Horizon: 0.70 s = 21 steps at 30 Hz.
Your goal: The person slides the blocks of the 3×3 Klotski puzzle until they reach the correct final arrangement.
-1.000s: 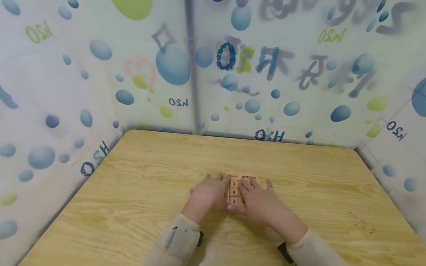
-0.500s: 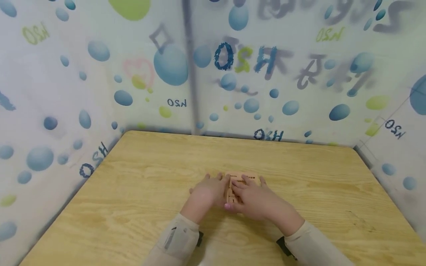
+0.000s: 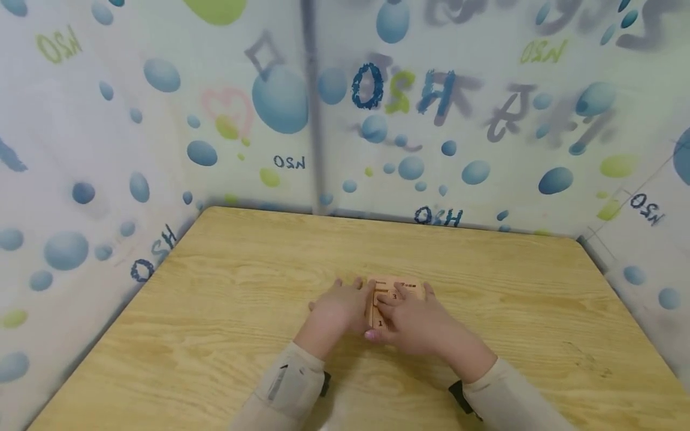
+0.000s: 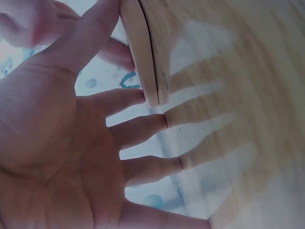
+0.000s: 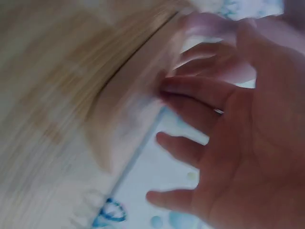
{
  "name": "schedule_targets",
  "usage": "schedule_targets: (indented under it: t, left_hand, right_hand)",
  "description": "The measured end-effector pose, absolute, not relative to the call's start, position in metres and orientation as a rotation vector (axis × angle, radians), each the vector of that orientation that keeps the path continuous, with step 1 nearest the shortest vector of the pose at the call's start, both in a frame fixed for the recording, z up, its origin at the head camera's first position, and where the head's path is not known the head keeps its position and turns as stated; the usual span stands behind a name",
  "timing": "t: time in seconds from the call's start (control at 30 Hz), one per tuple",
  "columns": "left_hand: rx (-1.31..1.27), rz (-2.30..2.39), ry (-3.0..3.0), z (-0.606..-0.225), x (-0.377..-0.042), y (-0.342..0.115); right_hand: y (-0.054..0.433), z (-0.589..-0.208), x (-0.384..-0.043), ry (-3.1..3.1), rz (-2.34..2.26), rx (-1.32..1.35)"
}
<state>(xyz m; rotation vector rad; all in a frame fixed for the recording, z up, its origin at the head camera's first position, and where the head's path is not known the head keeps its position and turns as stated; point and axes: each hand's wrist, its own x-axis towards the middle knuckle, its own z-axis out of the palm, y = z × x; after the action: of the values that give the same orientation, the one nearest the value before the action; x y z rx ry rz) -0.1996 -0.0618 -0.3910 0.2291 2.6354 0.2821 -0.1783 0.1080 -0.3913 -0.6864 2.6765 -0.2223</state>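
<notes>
A wooden number sliding puzzle (image 3: 386, 279) lies flat on the table between my hands in the head view. Its tile 3 (image 3: 395, 296) and tile 1 (image 3: 380, 323) show; my right hand covers most others. Against the puzzle's left edge rests my left hand (image 3: 341, 308), fingers spread and fairly straight; in the left wrist view its index fingertip touches the puzzle's side (image 4: 143, 52) while other fingertips meet the table. Over the tiles reaches my right hand (image 3: 423, 326), with extended fingertips touching them. The right wrist view shows two of its fingers (image 5: 195, 93) close together at the puzzle (image 5: 138, 90).
The light wooden table (image 3: 259, 257) surrounds the puzzle on all sides. Behind it stands a wall (image 3: 345, 143) with blue and green dots and lettering. Both forearms wear pale sleeves (image 3: 291, 383) with dark bands at the wrists.
My right hand has moved slightly left across the tiles. Tile 3, formerly in the left column, now shows farther right, near the top. My left hand has stayed at the puzzle's edge.
</notes>
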Motion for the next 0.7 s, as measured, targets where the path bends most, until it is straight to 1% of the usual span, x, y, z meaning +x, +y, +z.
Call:
schedule_targets:
  t: [0.13, 0.3, 0.4, 0.5, 0.7]
  left_hand:
    - [0.227, 0.291, 2.643, -0.395, -0.198, -0.062]
    - [0.27, 0.285, 2.693, -0.394, -0.197, -0.06]
    - [0.253, 0.291, 2.695, -0.393, -0.199, -0.061]
    - [0.24, 0.296, 2.685, -0.395, -0.2, -0.063]
    - [0.243, 0.297, 2.674, -0.397, -0.2, -0.062]
  right_hand:
    - [0.113, -0.394, -0.181, 2.701, -0.166, -0.653]
    - [0.119, -0.385, -0.164, 2.701, -0.14, -0.578]
    - [0.112, -0.384, -0.16, 2.699, -0.174, -0.616]
    - [0.106, -0.388, -0.164, 2.685, -0.228, -0.648]
    - [0.115, -0.39, -0.172, 2.714, -0.239, -0.562]
